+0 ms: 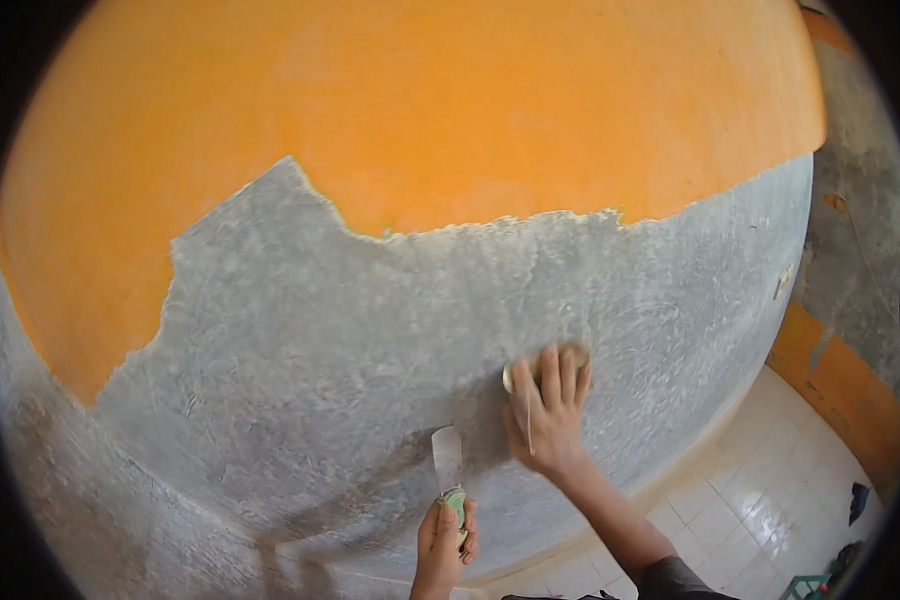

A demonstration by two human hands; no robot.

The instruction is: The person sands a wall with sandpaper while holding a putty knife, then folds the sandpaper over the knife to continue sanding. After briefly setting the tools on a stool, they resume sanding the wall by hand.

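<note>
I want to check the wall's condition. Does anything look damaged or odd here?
Yes. The orange paint layer ends in a jagged edge, with bare grey plaster below. The right hand presses a small round pad on it; the left hand holds a green-handled metal scraper. A separate orange patch remains at the right.

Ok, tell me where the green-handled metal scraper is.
Low centre of the head view: green-handled metal scraper upright in the left hand, blade against the grey wall, beside the right hand.
</note>
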